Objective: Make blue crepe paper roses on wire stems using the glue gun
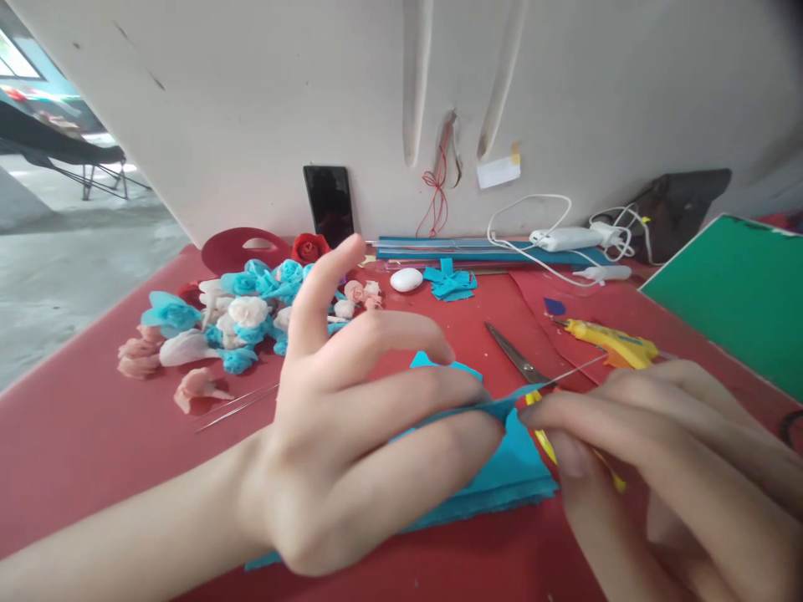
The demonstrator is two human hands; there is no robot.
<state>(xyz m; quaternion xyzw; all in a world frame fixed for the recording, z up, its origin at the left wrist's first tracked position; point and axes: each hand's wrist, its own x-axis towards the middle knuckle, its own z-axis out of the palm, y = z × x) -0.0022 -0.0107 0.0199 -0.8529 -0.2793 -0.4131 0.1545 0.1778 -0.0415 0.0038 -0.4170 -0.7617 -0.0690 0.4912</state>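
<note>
Between the thumb and fingertips of my left hand [376,418] a folded blue piece [508,405] of cloth or crepe paper is pinched; its index finger stays raised. My right hand [652,451] is closed at the other end of that piece, thumb and index finger together. A thin wire [574,369] runs from the blue piece up to the right above my right fingers. Below both hands lies a stack of blue sheets [502,485], partly covered by my left hand. Scissors [524,361] with yellow handles lie behind, partly hidden by the hands.
Handmade flowers [248,311] are heaped on the left of the red table [94,468], beside thin wires [235,408]. A phone [329,205] leans at the back. A white oval case [406,279], blue scraps [450,283], a yellow glue gun [611,343] and a green board [728,293] lie around.
</note>
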